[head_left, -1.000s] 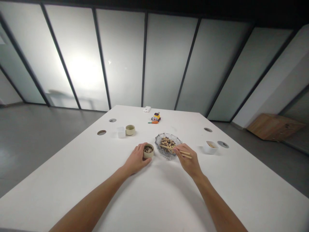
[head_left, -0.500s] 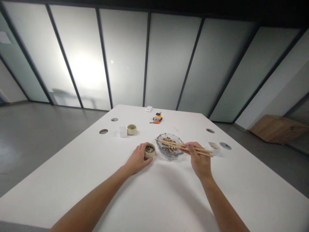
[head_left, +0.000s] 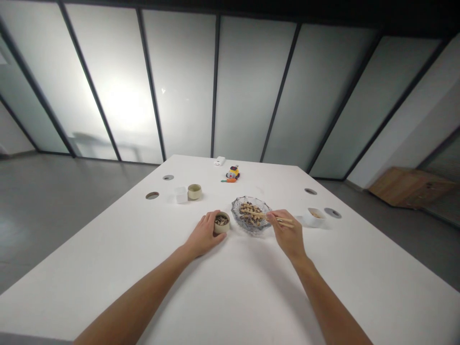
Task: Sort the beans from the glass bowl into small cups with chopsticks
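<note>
My left hand point(head_left: 206, 235) is wrapped round the left side of a small cream bowl point(head_left: 223, 229), which stands on the white table. Dark striped pieces like sunflower seeds point(head_left: 221, 220) lie inside it. In my right hand point(head_left: 288, 233) is a pair of wooden chopsticks point(head_left: 285, 223), gripped between thumb and fingers. Their tips reach left, over a clear faceted glass bowl point(head_left: 247, 231) that holds a mix of peanuts point(head_left: 250, 209) and dark seeds. Whether the tips pinch a piece is too small to tell.
Right of my right hand stands a white dish point(head_left: 313, 221) with pale pieces. Farther back left are another cream bowl point(head_left: 194, 192) and a white plastic container point(head_left: 180, 195). A yellow toy car point(head_left: 233, 172), an orange toy carrot point(head_left: 230, 180) and a white case point(head_left: 219, 161) lie beyond.
My right hand has moved slightly left, and the chopsticks have dipped from above the glass bowl into its contents. My left hand stays on the small cream bowl. The view has shifted a little.
</note>
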`<state>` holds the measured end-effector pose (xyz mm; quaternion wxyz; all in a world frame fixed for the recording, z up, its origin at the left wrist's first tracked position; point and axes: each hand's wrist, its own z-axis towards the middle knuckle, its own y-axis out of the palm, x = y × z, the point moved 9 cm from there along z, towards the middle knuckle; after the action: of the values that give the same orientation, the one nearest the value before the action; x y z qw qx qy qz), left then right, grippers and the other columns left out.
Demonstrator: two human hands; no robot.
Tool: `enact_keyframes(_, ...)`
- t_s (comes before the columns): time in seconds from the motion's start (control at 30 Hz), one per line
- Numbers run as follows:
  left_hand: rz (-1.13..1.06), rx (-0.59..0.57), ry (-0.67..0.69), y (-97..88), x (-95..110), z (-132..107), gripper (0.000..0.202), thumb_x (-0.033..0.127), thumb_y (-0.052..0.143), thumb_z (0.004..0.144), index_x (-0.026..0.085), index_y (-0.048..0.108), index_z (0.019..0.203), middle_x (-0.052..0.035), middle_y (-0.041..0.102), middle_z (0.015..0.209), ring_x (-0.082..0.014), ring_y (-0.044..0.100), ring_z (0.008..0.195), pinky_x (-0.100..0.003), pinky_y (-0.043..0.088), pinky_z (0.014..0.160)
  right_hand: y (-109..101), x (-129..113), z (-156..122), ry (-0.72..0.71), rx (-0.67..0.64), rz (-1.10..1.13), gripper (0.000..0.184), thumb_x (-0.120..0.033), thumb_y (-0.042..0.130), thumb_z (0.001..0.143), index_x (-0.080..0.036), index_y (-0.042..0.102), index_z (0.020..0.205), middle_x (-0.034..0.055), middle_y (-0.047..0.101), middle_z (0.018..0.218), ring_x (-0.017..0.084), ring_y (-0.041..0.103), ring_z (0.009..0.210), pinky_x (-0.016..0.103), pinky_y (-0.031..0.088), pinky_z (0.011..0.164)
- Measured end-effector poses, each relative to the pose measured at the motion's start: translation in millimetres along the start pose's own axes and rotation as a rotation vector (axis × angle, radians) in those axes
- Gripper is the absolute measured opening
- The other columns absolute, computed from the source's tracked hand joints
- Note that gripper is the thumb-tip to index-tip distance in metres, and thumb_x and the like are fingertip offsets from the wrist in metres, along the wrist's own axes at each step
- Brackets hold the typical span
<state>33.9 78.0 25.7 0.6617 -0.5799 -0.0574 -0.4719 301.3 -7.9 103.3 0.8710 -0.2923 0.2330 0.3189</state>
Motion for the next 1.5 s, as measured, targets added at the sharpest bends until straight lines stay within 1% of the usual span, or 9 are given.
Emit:
enact_keyframes(0.17, -0.003, 0.022, 0.008, -1.8, 1, 0, 0.071, 0.032, 0.077, 0.088, 0.023, 0.051, 0.153, -0.0147, 0.062, 0.147, -0.0351, 0.060, 0.138, -0.053, 0.047, 0.122, 6, 0, -1, 0.008, -0.035, 0.071, 0.048, -0.066, 0.067, 0.101, -0.022, 0.081, 0.087, 0.0087, 0.079, 0.088, 0.024, 0.075, 0.079, 0.036, 0.062, 0.075)
enact_keyframes(0.4, -0.012, 0.032, 0.017, -2.2, 0, -1, 0.070, 0.032, 0.078, 0.087, 0.024, 0.052, 0.152, -0.0145, 0.062, 0.146, -0.0344, 0.061, 0.137, -0.052, 0.048, 0.122, 6, -4, -2, -0.004, -0.049, 0.085, 0.045, -0.063, 0.068, 0.101, -0.022, 0.081, 0.088, 0.0086, 0.079, 0.088, 0.023, 0.074, 0.078, 0.036, 0.062, 0.074)
enact_keyframes(0.7, -0.003, 0.009, 0.007, -1.0, -1, 0, 0.071, 0.031, 0.077, 0.088, 0.022, 0.050, 0.153, -0.0168, 0.061, 0.147, -0.0357, 0.059, 0.138, -0.055, 0.046, 0.122, 1, 1, 0, 0.019, -0.013, 0.037, 0.047, -0.063, 0.066, 0.103, -0.022, 0.080, 0.085, 0.0081, 0.077, 0.086, 0.023, 0.073, 0.077, 0.036, 0.060, 0.074)
enact_keyframes(0.8, -0.005, 0.010, 0.006, -0.7, -1, 0, 0.072, 0.032, 0.077, 0.088, 0.022, 0.050, 0.153, -0.0165, 0.061, 0.148, -0.0358, 0.059, 0.138, -0.055, 0.046, 0.122, 5, 2, -1, 0.016, -0.042, 0.045, 0.048, -0.064, 0.065, 0.103, -0.023, 0.081, 0.086, 0.0084, 0.078, 0.087, 0.024, 0.074, 0.079, 0.037, 0.060, 0.075)
enact_keyframes(0.93, -0.002, 0.015, 0.003, -0.3, -3, 0, 0.072, 0.033, 0.077, 0.088, 0.023, 0.050, 0.154, -0.0157, 0.061, 0.148, -0.0356, 0.060, 0.138, -0.054, 0.047, 0.122, 9, 1, -3, 0.016, -0.083, 0.078, 0.045, -0.062, 0.066, 0.103, -0.023, 0.080, 0.087, 0.0085, 0.079, 0.090, 0.024, 0.076, 0.081, 0.035, 0.060, 0.074)
enact_keyframes(1.03, -0.003, 0.016, 0.009, -1.0, -1, 0, 0.072, 0.032, 0.077, 0.088, 0.024, 0.050, 0.154, -0.0153, 0.062, 0.147, -0.0353, 0.060, 0.138, -0.053, 0.047, 0.122, 7, -2, -3, 0.008, -0.076, 0.077, 0.044, -0.061, 0.066, 0.103, -0.023, 0.080, 0.087, 0.0083, 0.079, 0.089, 0.023, 0.076, 0.081, 0.035, 0.060, 0.075)
enact_keyframes(1.27, -0.017, 0.019, 0.013, -4.3, 3, -2, 0.071, 0.030, 0.077, 0.088, 0.024, 0.051, 0.154, -0.0147, 0.061, 0.148, -0.0347, 0.060, 0.137, -0.052, 0.047, 0.122, -1, -4, 0, 0.009, -0.033, 0.014, 0.049, -0.066, 0.063, 0.103, -0.023, 0.079, 0.084, 0.0081, 0.078, 0.084, 0.024, 0.074, 0.075, 0.037, 0.061, 0.075)
enact_keyframes(1.37, -0.022, 0.021, 0.014, -4.5, 4, -2, 0.072, 0.030, 0.078, 0.087, 0.026, 0.051, 0.153, -0.0140, 0.062, 0.148, -0.0345, 0.061, 0.137, -0.052, 0.048, 0.121, 1, -4, 1, 0.014, -0.059, 0.014, 0.050, -0.067, 0.062, 0.103, -0.023, 0.079, 0.085, 0.0087, 0.078, 0.085, 0.024, 0.074, 0.076, 0.038, 0.061, 0.075)
enact_keyframes(1.5, -0.014, 0.017, -0.002, -4.1, 4, -1, 0.071, 0.030, 0.078, 0.087, 0.024, 0.051, 0.153, -0.0152, 0.062, 0.148, -0.0353, 0.060, 0.138, -0.053, 0.047, 0.122, 6, -8, 0, 0.011, -0.122, 0.072, 0.048, -0.065, 0.064, 0.103, -0.023, 0.079, 0.086, 0.0094, 0.079, 0.088, 0.024, 0.075, 0.079, 0.036, 0.061, 0.075)
